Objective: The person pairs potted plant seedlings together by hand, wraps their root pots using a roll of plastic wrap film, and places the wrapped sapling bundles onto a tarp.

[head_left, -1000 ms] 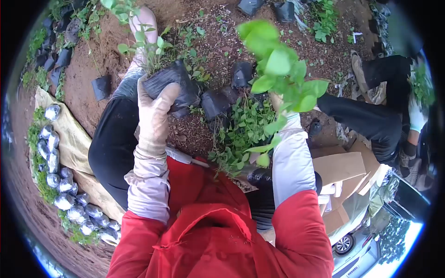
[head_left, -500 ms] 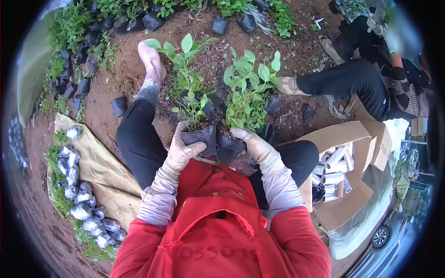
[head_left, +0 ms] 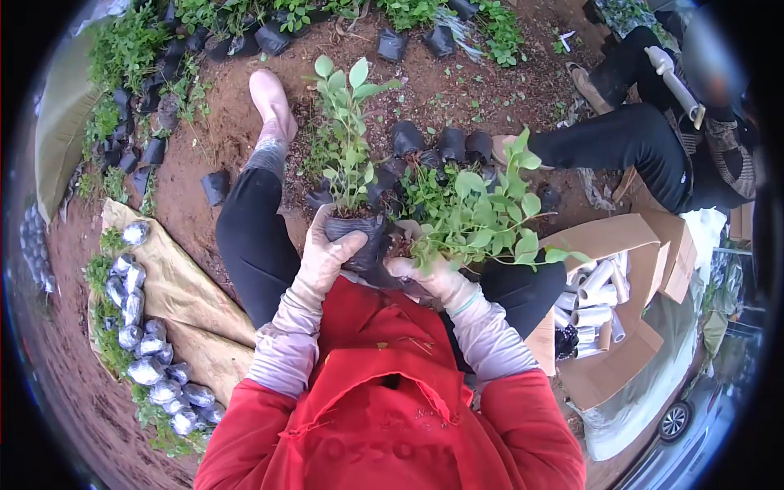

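Note:
Gloved in pale fabric, my left hand (head_left: 328, 249) is wrapped round a black plastic bag of soil (head_left: 359, 238) with an upright leafy seedling (head_left: 347, 143) in it. Close beside it on the right, my right hand (head_left: 433, 273) is closed round the base of a second seedling (head_left: 490, 212), which leans over to the right. The leaves partly cover my right fingers, and the second bag is mostly hidden between my hands. Both plants are above my lap.
Black bags (head_left: 452, 144) lie on the soil ahead. A cardboard box (head_left: 608, 237) of plastic rolls stands right. Foil-like wrapped bundles (head_left: 147, 371) line a tan sheet (head_left: 180, 286) at left. Another person's leg (head_left: 600, 151) reaches in; their gloved hand (head_left: 660, 60) holds a roll.
Both hands have drawn in from apart to above the lap with the seedlings. Since the last earlier frame, the right seedling has tipped to the right while the left one stays upright.

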`<state>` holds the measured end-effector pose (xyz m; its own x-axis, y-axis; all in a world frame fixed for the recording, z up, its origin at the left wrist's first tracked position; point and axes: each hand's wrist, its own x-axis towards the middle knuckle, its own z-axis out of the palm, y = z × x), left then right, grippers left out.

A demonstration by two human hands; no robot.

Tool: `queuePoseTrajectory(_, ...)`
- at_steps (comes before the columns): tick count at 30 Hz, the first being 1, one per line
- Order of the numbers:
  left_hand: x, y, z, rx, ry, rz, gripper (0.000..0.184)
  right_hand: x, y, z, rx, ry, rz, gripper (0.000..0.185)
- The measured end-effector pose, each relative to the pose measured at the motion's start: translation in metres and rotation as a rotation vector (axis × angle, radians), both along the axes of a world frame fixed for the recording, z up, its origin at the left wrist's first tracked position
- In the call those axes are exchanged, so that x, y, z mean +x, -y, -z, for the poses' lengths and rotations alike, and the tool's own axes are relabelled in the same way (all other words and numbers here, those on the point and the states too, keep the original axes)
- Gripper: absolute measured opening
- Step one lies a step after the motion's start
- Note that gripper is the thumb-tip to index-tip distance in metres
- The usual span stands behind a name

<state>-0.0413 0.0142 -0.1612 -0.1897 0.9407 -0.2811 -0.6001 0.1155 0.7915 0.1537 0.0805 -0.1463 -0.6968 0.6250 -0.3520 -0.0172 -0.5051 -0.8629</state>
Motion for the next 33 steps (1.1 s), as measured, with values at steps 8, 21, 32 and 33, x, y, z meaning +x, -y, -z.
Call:
queuePoseTrajectory(8,0.0,-0.083,0.024,-0.029,-0.002,-0.224,0.048,-0.015,-0.064,0.044,-0.194,0.015,0.24,0.042)
queuePoseTrajectory(21,-0.074,-0.274,0.202,-0.431,-1.427,0.166,0.09,0.083,-0.039,0.076,-0.165,0.146,0.361,0.031)
queuePoseTrajectory(32,-0.055,-0.267,0.234,-0.556,-1.784,0.188,0.081,0.059,-0.136,0.118,0.471,0.508,0.317,0.039)
queuePoseTrajectory(33,-0.048,-0.266,0.227,-0.349,-1.904,0.065,0.077,0.058,-0.152,0.13,0.646,0.54,0.264,0.04)
